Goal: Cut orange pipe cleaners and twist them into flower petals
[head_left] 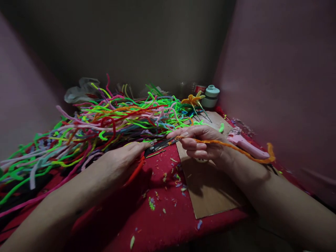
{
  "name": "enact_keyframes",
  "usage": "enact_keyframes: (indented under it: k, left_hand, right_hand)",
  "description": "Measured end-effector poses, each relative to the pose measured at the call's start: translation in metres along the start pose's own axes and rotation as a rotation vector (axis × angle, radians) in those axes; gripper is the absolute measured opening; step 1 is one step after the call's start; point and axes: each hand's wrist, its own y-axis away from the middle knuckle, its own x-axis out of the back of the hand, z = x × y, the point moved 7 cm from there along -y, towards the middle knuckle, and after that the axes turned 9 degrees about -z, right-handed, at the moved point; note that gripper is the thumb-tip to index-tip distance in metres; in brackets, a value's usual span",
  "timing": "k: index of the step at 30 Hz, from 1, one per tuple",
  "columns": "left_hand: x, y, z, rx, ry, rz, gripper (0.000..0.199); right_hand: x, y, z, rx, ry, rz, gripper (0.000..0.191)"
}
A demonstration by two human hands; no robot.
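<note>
My left hand point(126, 157) is closed round a pair of scissors; part of a red-orange handle point(138, 171) shows below it. The dark scissor blades point(162, 143) point right, their tips close to the fingers of my right hand point(202, 141). Between its thumb and fingers my right hand pinches an orange pipe cleaner point(231, 144). The pipe cleaner's near end reaches the blade tips, and its long tail runs right over my forearm to a bent end. Whether the blades touch it, I cannot make out.
A large heap of coloured pipe cleaners point(131, 113) covers the back and left of the red cloth point(157, 220). Under my right hand lies a brown board point(207, 189). A pink glue gun point(249, 145), orange and yellow flowers point(193, 99) and a pale green jar point(211, 96) are at the right.
</note>
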Motion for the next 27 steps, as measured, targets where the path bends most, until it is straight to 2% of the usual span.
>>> enact_keyframes:
  k: [7,11,16,22,27]
  left_hand:
    - [-0.002,0.0,-0.005,0.074,-0.037,-0.043,0.04]
    - [-0.003,0.001,-0.007,0.052,-0.059,0.012,0.04]
    - [-0.004,0.001,-0.01,-0.011,-0.044,0.081,0.041]
    - [-0.006,0.0,-0.01,-0.036,-0.07,0.091,0.045]
    - [-0.005,-0.001,-0.006,-0.059,-0.093,0.111,0.045]
  right_hand:
    - [0.0,0.001,-0.004,0.05,0.078,0.04,0.03]
    - [-0.001,0.001,-0.004,0.056,0.074,0.047,0.027]
    - [-0.003,-0.001,-0.003,0.056,0.06,0.053,0.014]
    - [-0.001,-0.001,0.0,0.039,0.091,0.069,0.018]
    - [-0.003,-0.002,0.002,0.018,0.071,0.004,0.028]
